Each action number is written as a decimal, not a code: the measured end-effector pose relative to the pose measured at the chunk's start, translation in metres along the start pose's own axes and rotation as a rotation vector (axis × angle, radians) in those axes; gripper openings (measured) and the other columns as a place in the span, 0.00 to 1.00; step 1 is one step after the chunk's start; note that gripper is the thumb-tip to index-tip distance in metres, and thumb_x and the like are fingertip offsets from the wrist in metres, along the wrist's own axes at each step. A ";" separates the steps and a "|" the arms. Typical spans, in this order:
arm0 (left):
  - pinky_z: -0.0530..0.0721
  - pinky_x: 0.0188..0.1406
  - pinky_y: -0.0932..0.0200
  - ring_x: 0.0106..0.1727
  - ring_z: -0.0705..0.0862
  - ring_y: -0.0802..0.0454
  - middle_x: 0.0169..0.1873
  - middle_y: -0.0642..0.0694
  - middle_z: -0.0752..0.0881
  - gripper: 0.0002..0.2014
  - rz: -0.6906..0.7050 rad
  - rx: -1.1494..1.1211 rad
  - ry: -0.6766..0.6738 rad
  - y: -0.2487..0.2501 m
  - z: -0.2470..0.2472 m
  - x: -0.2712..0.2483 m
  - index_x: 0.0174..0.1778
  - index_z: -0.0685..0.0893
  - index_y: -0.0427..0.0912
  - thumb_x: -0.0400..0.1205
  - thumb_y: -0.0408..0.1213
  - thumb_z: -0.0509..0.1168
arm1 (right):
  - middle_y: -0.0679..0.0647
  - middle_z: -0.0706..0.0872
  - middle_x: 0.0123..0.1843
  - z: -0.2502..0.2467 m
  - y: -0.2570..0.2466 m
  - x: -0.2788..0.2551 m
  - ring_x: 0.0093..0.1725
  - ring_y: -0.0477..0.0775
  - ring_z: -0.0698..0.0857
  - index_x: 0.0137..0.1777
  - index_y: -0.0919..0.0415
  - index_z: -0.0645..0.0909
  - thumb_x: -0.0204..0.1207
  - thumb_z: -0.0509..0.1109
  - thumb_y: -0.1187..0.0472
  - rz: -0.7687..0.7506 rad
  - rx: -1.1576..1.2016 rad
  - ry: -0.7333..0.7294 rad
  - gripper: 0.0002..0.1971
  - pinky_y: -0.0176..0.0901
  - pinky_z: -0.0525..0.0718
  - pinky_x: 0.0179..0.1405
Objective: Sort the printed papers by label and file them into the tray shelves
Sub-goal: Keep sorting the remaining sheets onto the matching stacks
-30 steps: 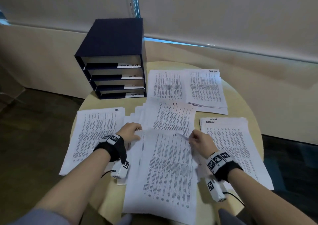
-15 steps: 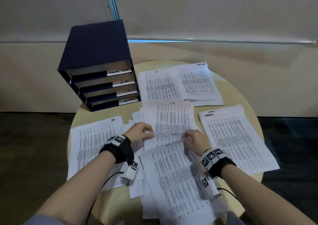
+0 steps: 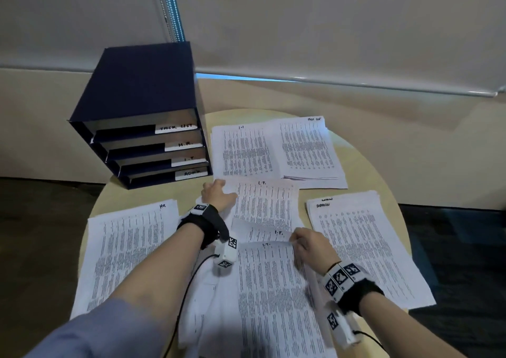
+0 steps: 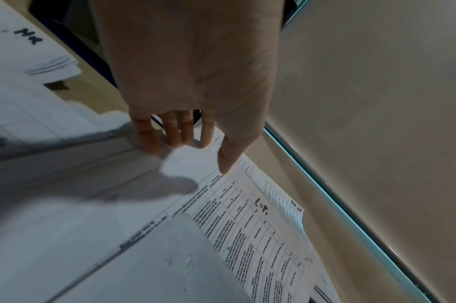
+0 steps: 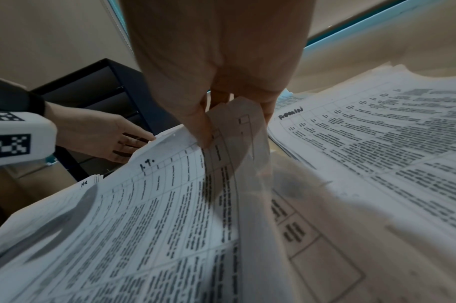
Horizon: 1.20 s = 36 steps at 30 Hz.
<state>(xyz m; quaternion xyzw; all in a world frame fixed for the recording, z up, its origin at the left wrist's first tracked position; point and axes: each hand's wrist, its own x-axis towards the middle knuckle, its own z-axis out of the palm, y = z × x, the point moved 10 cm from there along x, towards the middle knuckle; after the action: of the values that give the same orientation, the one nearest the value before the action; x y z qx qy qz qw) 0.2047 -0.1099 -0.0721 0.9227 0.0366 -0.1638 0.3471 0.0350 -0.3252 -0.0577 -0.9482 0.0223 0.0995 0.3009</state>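
Navy-blue tray shelves [image 3: 142,116] stand at the far left of the round wooden table [image 3: 364,171], with four slots tagged TASK LIST, H.R., I.T. and ADMIN from top to bottom. Printed papers lie spread across the tabletop in separate piles. The HR pile [image 3: 128,253] lies at the left. The ADMIN pile [image 3: 361,248] lies at the right. At the far side, just right of the shelves, an I.T. pile [image 3: 243,149] lies beside the TASK LIST pile [image 3: 309,146], whose left edge overlaps it. In the middle lies a looser heap of I.T. sheets [image 3: 265,207].

The left hand [image 3: 217,196] reaches forward to the far left corner of that middle heap. Its fingers [image 4: 178,131] are straight and slightly spread, with the tips touching the paper; it grips nothing.

The right hand [image 3: 309,244] pinches the upper right corner of an I.T. sheet [image 3: 271,289] between the thumb [image 5: 198,125] and the fingers. That corner is lifted and curled off the papers beneath, while the sheet's near end runs toward the person. Both wrists carry black straps with marker-coded camera blocks.
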 end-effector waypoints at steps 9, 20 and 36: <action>0.76 0.66 0.53 0.64 0.78 0.42 0.64 0.41 0.78 0.15 -0.129 -0.340 0.103 -0.009 0.010 0.014 0.54 0.79 0.42 0.74 0.38 0.75 | 0.44 0.83 0.40 0.000 0.012 0.011 0.36 0.38 0.80 0.45 0.51 0.76 0.81 0.61 0.62 -0.039 0.033 -0.062 0.06 0.26 0.76 0.36; 0.76 0.39 0.68 0.37 0.77 0.53 0.34 0.48 0.79 0.09 0.247 -0.028 -0.220 0.000 0.003 -0.061 0.35 0.77 0.40 0.78 0.28 0.70 | 0.56 0.79 0.64 -0.043 0.013 0.017 0.66 0.58 0.73 0.46 0.58 0.86 0.73 0.70 0.64 -0.061 -0.074 0.283 0.05 0.56 0.72 0.68; 0.68 0.33 0.71 0.27 0.72 0.69 0.25 0.61 0.75 0.04 0.385 0.307 -0.631 -0.005 0.004 -0.109 0.42 0.80 0.39 0.79 0.28 0.68 | 0.47 0.67 0.79 -0.010 -0.050 0.057 0.81 0.57 0.55 0.58 0.55 0.82 0.74 0.62 0.63 -0.308 -0.346 -0.082 0.14 0.65 0.49 0.78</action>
<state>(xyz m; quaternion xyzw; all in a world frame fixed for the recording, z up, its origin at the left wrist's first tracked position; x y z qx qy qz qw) 0.1002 -0.1038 -0.0418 0.8582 -0.2705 -0.3745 0.2237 0.0978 -0.2888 -0.0330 -0.9730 -0.1523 0.0930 0.1463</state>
